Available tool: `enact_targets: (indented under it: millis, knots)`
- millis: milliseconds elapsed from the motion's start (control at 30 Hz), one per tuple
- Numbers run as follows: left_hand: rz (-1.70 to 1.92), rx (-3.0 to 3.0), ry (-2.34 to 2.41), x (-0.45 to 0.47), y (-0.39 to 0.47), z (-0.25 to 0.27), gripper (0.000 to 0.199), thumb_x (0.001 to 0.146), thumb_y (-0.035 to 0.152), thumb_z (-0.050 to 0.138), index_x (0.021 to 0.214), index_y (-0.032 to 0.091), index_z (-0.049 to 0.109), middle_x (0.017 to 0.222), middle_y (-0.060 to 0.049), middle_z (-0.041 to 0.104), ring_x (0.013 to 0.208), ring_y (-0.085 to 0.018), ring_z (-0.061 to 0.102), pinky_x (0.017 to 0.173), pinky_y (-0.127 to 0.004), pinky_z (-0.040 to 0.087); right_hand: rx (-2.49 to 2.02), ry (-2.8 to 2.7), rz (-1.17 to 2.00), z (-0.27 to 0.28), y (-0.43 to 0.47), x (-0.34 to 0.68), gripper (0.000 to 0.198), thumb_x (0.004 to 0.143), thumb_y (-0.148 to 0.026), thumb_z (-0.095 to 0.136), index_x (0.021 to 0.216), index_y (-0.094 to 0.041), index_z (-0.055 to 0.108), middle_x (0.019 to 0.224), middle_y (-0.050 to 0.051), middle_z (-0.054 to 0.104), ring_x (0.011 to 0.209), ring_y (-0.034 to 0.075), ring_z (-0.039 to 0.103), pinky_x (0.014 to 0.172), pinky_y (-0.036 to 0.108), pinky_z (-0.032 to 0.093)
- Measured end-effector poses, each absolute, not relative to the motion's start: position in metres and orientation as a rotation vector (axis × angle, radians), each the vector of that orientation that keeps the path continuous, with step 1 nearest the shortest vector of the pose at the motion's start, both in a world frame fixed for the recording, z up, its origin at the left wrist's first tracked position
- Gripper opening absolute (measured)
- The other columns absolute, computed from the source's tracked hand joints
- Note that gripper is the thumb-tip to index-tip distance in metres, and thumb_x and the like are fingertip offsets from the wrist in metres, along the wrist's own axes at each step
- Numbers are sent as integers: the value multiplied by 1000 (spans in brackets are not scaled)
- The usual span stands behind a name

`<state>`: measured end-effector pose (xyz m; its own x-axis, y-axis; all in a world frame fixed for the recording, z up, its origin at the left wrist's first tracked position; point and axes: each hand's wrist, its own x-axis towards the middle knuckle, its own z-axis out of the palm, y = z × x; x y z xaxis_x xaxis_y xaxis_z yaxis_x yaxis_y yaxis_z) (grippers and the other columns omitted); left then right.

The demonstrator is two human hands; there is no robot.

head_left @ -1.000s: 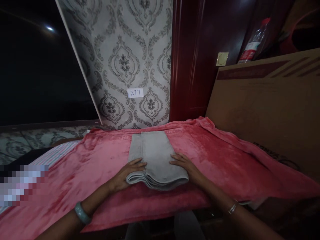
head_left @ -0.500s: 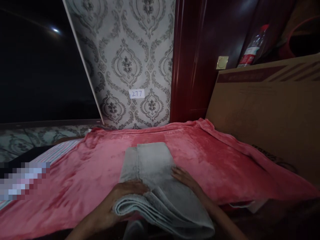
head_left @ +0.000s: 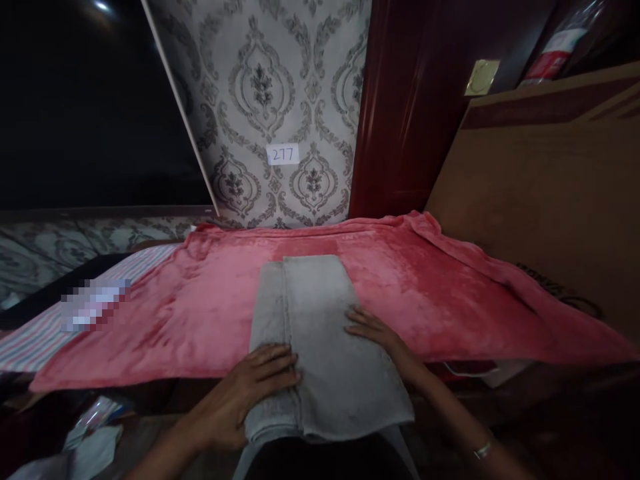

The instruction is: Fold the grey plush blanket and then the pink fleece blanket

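We locate the folded gray cloth (head_left: 327, 313) at center: its far portion lies on the pink plush blanket (head_left: 215, 300), and its near end extends past the blanket's front edge, above the wearer's lap. A lengthwise layer edge runs left of the cloth's midline. We note the left hand (head_left: 257, 387) at the cloth's near left side, fingers extended across the top surface. The right hand (head_left: 377, 333) contacts the right edge, fingertips flat on the upper layer; a metal bracelet (head_left: 482, 451) sits on that wrist. Both thumbs are hidden, so we cannot tell whether either hand clamps the cloth or merely rests on it. Beyond the blanket, we identify a card marked 277 (head_left: 283, 154) on the damask-patterned wallpaper (head_left: 320, 120), a flat-screen television (head_left: 95, 113) at left, and a cardboard box (head_left: 540, 193) at right.
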<state>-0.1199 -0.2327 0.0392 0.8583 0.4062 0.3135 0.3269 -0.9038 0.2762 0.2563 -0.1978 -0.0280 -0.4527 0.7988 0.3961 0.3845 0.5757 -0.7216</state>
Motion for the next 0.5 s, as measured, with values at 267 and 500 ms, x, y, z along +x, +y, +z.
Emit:
enact_targets:
  millis: [267, 500]
  knots:
    - [717, 3235, 824, -138, -242, 3, 79, 90, 30, 61, 160, 26, 24, 167, -13, 24, 154, -30, 22, 123, -53, 26, -920, -2046, 690, -37, -188, 257, 46, 92, -57, 58, 130, -33, 69, 149, 9, 54, 147, 29, 37, 122, 58, 24]
    - [670, 3358, 1031, -135, -225, -20, 64, 94, 15, 53, 154, 26, 38, 163, -10, 34, 155, -27, 17, 123, -54, 25, -889, -2023, 630, -46, -183, 257, 52, 90, -63, 57, 127, -29, 72, 146, 12, 57, 145, 30, 40, 121, 58, 25]
